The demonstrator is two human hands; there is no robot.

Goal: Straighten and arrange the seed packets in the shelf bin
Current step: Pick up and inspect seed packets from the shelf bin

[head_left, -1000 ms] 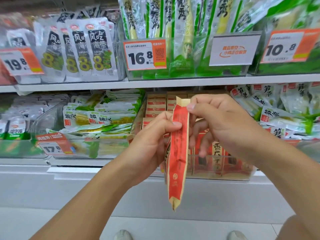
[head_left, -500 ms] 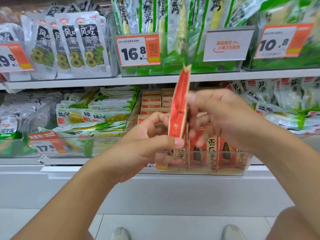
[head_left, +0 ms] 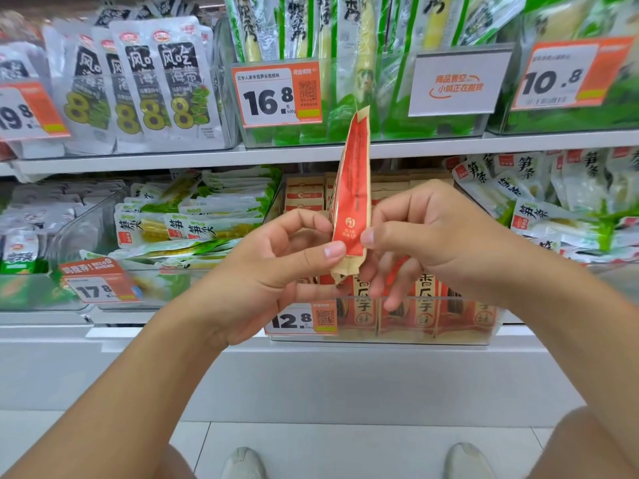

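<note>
the left hand (head_left: 276,267) and right hand (head_left: 432,236) both pinch the lower end of one red seed packet (head_left: 352,198), thumbs pressed on its face, holding it upright and edge-on in front of the shelf. just behind the hands sits the clear shelf bin (head_left: 380,335), holding more red packets standing in rows, with a 12.8 price tag (head_left: 301,318) on its front wall

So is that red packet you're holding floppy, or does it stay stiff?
Probably fairly stiff: the red packet stands upright above the left hand and right hand, though pinched only near its bottom. It looks thin and likely light, since fingertips alone hold it. Its crumpled bottom edge suggests the paper creases easily, so squeeze gently.
</note>
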